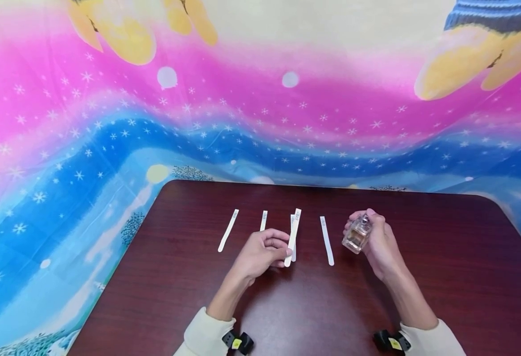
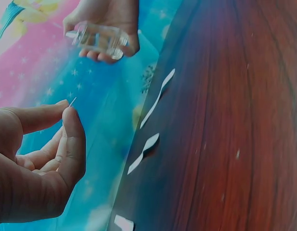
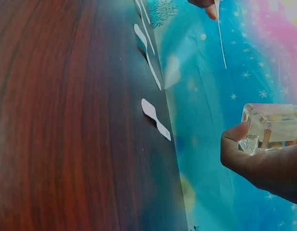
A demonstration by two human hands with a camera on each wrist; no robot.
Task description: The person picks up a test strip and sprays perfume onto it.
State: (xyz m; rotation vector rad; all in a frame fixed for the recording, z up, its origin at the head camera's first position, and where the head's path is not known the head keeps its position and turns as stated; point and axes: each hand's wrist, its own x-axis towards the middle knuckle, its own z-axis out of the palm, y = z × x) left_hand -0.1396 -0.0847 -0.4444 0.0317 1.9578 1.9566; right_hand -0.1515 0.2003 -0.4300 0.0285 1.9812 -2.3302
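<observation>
My left hand (image 1: 258, 254) pinches a narrow white paper scent strip (image 1: 295, 230) between thumb and fingertips near its lower end. The strip bears small writing at its top and overlaps another strip (image 1: 294, 256) lying on the table. In the left wrist view the pinched strip (image 2: 72, 101) shows edge-on. My right hand (image 1: 384, 247) grips a clear glass perfume bottle (image 1: 356, 236) with amber liquid, tilted, its nozzle end up by the thumb. The bottle (image 3: 273, 118) is held to the right of the strips, apart from the pinched one.
More strips lie spaced out on the dark wooden table (image 1: 322, 306): one at far left (image 1: 228, 231), one partly behind my left hand (image 1: 263, 220), and one near the bottle (image 1: 327, 241). A colourful printed cloth (image 1: 242, 99) hangs behind the table's far edge.
</observation>
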